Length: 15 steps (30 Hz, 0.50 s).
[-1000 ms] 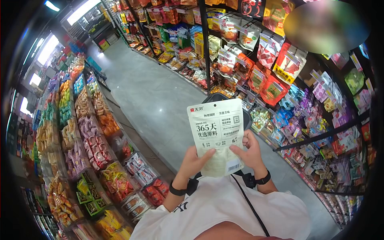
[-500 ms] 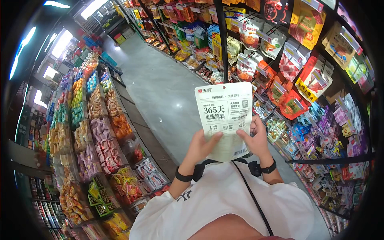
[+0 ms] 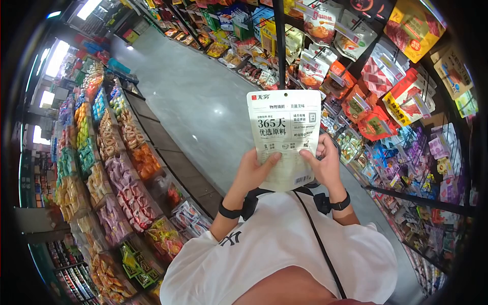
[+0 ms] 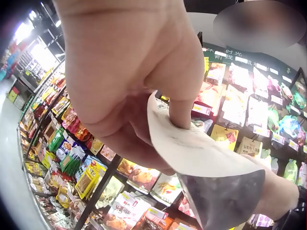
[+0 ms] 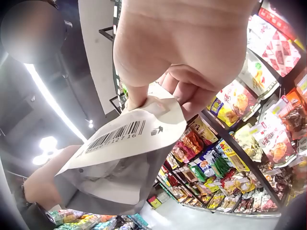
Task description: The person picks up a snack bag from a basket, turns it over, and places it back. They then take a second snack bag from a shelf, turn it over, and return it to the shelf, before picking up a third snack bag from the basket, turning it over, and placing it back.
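A pale printed pouch [image 3: 285, 134] is held upright in front of the chest, its text side facing the head camera. My left hand [image 3: 255, 169] pinches its left edge, thumb on the printed face and fingers behind. On the right edge my right hand [image 3: 325, 161] grips it the same way, with some fingers curled at the side. In the left wrist view the left hand [image 4: 139, 81] holds the bent pouch [image 4: 192, 148]. The right wrist view shows the right hand [image 5: 177, 62] gripping the pouch [image 5: 158, 120] near its barcode; the underside looks grey.
Sloped bins of wrapped snacks [image 3: 119, 173] line the left side. On the right, racks of hanging bags [image 3: 376, 122] stand behind a black post [image 3: 280, 46] and a low black rail [image 3: 422, 202]. A grey floor aisle [image 3: 203, 96] runs between them.
Both hands and the pouch sit higher in the head view than a second ago. The surrounding shelves have shifted as the view moved. The grip on the pouch looks the same.
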Each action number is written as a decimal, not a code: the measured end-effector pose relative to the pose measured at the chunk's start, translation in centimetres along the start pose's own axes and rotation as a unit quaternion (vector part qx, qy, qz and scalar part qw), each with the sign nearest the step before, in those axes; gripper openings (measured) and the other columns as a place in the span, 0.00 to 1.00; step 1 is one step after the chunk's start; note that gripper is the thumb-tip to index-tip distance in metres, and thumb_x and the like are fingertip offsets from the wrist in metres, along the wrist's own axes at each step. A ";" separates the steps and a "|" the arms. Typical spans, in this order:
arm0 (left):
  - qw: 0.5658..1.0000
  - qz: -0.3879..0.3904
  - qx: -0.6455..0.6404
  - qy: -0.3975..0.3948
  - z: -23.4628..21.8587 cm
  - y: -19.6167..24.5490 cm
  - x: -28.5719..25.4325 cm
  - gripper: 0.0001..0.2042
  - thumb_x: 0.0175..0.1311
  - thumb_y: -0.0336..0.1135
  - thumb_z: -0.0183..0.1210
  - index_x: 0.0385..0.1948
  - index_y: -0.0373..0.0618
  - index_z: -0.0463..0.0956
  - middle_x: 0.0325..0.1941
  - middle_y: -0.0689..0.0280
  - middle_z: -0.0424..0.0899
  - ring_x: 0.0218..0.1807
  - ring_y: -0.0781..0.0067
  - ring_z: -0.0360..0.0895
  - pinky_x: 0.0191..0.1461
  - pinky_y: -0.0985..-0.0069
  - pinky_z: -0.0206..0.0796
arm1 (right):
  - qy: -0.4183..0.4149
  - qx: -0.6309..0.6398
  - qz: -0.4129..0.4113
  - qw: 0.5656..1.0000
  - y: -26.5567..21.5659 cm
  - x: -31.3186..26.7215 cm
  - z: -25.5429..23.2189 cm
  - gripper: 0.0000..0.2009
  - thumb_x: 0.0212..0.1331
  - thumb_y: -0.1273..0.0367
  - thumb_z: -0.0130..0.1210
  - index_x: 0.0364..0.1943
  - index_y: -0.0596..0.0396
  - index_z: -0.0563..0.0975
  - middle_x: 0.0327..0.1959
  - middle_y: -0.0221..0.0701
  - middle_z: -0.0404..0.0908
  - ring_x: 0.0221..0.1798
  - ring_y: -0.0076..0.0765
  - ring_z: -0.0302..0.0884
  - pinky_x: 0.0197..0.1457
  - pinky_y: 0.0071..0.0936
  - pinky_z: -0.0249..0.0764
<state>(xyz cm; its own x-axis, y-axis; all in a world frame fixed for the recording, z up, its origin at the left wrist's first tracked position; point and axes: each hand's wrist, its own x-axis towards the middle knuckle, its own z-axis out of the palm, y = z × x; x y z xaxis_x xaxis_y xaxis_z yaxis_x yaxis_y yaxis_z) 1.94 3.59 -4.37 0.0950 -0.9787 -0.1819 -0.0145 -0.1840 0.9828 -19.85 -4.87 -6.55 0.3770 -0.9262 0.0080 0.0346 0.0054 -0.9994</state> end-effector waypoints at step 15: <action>0.998 0.046 -0.041 0.021 -21.2 -0.1 0.7 0.23 0.76 0.37 0.62 0.65 0.32 0.70 0.61 0.57 0.84 0.60 0.70 0.80 0.64 0.70 0.72 | 0.010 -0.026 -0.002 1.000 -1.0 7.7 20.6 0.13 0.67 0.70 0.67 0.45 0.58 0.73 0.38 0.37 0.92 0.37 0.18 0.87 0.39 0.18 0.79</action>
<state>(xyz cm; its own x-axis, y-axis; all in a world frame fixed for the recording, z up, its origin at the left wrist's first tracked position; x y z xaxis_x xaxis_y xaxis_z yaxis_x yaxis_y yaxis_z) 23.13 4.88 -3.93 0.1379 -0.9863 -0.0901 0.0560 -0.0830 0.9950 2.09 -4.23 -4.82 0.3577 -0.9338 0.0115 -0.0121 -0.0170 -0.9998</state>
